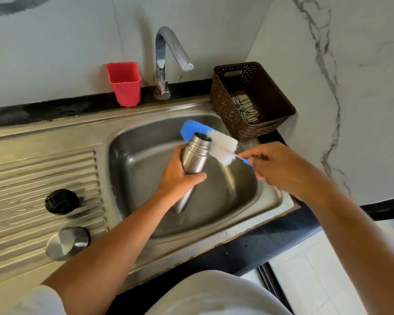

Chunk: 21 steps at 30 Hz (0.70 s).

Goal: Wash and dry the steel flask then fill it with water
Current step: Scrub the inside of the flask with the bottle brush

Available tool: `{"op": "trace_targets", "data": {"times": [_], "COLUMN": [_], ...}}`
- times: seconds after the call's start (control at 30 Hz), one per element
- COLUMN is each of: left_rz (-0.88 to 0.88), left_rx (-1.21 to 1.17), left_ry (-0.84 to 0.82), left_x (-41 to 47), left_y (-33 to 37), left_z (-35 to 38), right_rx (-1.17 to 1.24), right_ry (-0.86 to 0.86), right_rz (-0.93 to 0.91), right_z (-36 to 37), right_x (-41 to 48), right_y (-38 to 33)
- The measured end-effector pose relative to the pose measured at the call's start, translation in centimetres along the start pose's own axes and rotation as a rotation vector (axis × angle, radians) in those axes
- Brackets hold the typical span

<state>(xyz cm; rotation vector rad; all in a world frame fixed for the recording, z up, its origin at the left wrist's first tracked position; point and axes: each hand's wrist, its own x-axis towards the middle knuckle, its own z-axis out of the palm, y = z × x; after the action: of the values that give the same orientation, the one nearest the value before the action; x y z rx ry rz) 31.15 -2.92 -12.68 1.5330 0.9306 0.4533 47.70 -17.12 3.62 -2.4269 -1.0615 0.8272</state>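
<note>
Seen from above, at a steel sink (pixel 132 169). With the left hand (pixel 178 176), grips the steel flask (pixel 195 160) round its middle, fingers curled behind the body and thumb pressed across the near side. Holds it in the air over the middle of the basin, tilted, with the open threaded mouth up and toward the far side and the base pointing down toward the near left.

With the right hand (pixel 280 167), pinches the thin blue handle of a bottle brush (pixel 221 146) between thumb and fingertips, the remaining fingers curled in beneath. Lays the brush head across the flask's mouth, blue bristles beyond the rim on the far left, white bristles just right of the neck. Probably touching the rim, though too blurred there to tell whether any bristle sits inside.

On the ribbed draining board (pixel 32 173) to the left, a black stopper (pixel 62 201) farther off and a round steel cap (pixel 67 243) nearer, apart from each other. On the far ledge, a red cup (pixel 124 84) just left of the chrome tap (pixel 166 53). At the far right corner of the sink, a brown woven basket (pixel 253 101) with a patterned cloth (pixel 246 106) lying in it.
</note>
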Motion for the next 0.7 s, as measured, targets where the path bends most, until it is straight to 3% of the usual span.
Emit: {"op": "trace_targets", "data": {"times": [0.13, 0.27, 0.43, 0.5, 0.63, 0.7], "left_rz": [0.185, 0.357, 0.371, 0.331, 0.083, 0.12], "left_rx": [0.33, 0.912, 1.035, 1.07, 0.998, 1.003], "left_ry": [-0.13, -0.059, -0.016, -0.035, -0.016, -0.015], "left_x": [-0.1, 0.9, 0.9, 0.8, 1.4, 1.1], "left_y": [0.0, -0.2, 2.0, 2.2, 0.8, 1.0], "left_z": [0.7, -0.4, 2.1, 2.5, 0.4, 0.7], "right_rx": [-0.139, -0.401, -0.957, -1.01, -1.026, -1.042], "right_ry": [-0.057, -0.107, 0.082, 0.044, -0.015, -0.004], "right_rz": [0.008, -0.001, -0.073, -0.078, -0.092, -0.104], "right_z": [-1.7, -4.6, -0.5, 0.7, -0.2, 0.7], "right_x": [1.2, 0.2, 0.1, -0.1, -1.9, -2.1], "right_y": [-0.2, -1.8, -5.8, -6.6, -6.3, -6.8]}}
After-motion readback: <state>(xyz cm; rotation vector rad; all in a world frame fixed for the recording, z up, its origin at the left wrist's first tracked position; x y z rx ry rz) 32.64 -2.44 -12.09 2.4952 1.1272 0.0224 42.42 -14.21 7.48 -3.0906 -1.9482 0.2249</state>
